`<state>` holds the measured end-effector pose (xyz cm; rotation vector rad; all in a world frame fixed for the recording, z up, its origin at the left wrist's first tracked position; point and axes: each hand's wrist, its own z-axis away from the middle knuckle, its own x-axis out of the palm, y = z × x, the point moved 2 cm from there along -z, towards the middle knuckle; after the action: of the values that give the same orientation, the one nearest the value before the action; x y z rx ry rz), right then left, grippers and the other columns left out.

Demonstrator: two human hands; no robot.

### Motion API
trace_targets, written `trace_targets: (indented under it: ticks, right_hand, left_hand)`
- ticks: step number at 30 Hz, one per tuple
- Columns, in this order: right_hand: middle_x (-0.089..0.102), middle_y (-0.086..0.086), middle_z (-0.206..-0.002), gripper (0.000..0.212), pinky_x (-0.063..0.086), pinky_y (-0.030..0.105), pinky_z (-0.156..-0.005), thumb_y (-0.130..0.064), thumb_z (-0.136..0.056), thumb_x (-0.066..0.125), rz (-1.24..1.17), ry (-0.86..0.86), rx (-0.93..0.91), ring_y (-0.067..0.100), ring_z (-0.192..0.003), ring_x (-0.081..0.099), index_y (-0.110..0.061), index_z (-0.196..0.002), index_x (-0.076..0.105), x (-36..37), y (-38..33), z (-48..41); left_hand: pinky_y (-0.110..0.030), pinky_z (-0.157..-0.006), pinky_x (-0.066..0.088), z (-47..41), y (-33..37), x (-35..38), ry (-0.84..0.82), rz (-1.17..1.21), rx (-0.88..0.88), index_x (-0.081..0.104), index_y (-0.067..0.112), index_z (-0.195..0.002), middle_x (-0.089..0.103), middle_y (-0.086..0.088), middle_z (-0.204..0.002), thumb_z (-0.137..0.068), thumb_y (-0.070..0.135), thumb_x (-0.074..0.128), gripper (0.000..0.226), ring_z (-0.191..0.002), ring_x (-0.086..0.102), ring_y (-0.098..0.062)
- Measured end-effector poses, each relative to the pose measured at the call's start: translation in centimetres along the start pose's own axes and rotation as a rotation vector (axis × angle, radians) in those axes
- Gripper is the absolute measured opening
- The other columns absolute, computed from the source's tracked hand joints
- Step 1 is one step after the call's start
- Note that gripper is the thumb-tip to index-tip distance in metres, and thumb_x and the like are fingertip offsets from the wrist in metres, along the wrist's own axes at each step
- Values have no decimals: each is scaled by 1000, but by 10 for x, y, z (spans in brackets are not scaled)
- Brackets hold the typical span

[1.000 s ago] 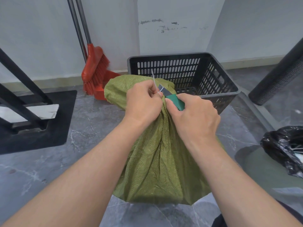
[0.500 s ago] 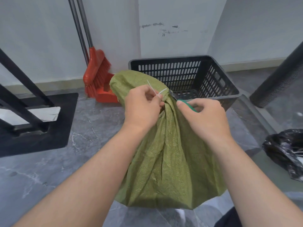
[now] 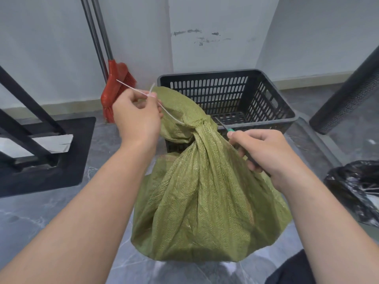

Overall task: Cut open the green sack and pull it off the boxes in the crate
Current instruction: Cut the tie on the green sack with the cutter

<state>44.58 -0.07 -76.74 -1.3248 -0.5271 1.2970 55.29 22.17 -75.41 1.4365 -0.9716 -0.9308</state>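
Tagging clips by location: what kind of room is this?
Probably a storage or utility corner, not a living space: bare scuffed wall, red broom leaning on it, black plastic crate on the grey stone floor, black trash bag at right.

The sack point(image 3: 205, 191) is olive green, with a fine woven pattern over its whole cloth. The tie point(image 3: 131, 90) is thin and white. The knife handle point(image 3: 230, 130) shows a small part in bright green, and the blade above it is grey. The crate point(image 3: 225, 93) is black, and its walls have a regular pattern of narrow upright slots. The broom point(image 3: 114, 87) is red, with two dark grey poles above it. The floor point(image 3: 41, 218) is dark grey with pale veins like marble. The wall point(image 3: 205, 17) is pale grey with some dark scratches. The bag point(image 3: 354, 185) at the right is glossy black. The frame point(image 3: 24, 103) at the left is black.
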Motion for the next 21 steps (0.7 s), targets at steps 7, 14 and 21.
trace_targets:
  ticks: [7, 14, 21]
  right_hand:
    - [72, 0, -66, 13, 39, 26, -50, -19, -85, 75, -120, 75, -12, 16, -47, 51, -15, -97, 71, 7, -4, -4]
    - [78, 8, -88, 12, 50, 26, -49, -20, -99, 62, -316, 92, 34, 16, -57, 66, -9, -101, 67, 1, -9, -7]
    - [68, 7, -81, 11, 64, 42, -77, -22, -97, 65, -324, 223, 58, 16, -61, 67, -13, -94, 71, -43, -21, -11]
  left_hand:
    - [-25, -58, 57, -4, 22, -8, -70, 236, 85, 63, 9, -88, 75, -6, -75, -97, 8, 70, 11, -63, 69, -14]
    - [-33, -73, 63, 23, 18, 13, -207, 227, 73, 75, 8, -89, 72, -9, -77, -93, 10, 77, 5, -72, 68, -20]
    - [-35, -75, 65, 59, 24, 47, -377, 239, -45, 76, -1, -109, 80, -13, -79, -95, -1, 71, 15, -77, 79, -28]
